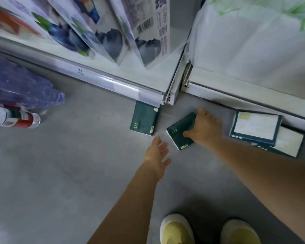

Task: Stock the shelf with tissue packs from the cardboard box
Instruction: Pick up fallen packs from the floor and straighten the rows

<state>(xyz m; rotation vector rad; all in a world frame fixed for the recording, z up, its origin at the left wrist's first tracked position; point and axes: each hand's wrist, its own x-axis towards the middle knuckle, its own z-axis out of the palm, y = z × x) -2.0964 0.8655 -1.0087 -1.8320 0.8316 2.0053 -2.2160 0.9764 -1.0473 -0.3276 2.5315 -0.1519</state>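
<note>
A dark green tissue pack (179, 132) lies on the grey floor in front of the white shelf (148, 81). My right hand (205, 128) grips it from above, thumb on its top face and fingers over its far edge. A second green tissue pack (144, 120) lies to the left, partly tucked under the shelf's front edge. My left hand (157, 154) hovers with fingers spread just below and between the two packs, holding nothing. Two more packs (264, 132), showing pale label sides, are stacked at the right under the other shelf unit. The cardboard box is out of view.
Large wrapped paper goods (113, 32) stand on the low shelf, and a white plastic-wrapped bundle (253, 41) fills the right unit. Shrink-wrapped water bottles (19, 103) lie at the left. My two yellow shoes (208, 231) stand on the floor at the bottom.
</note>
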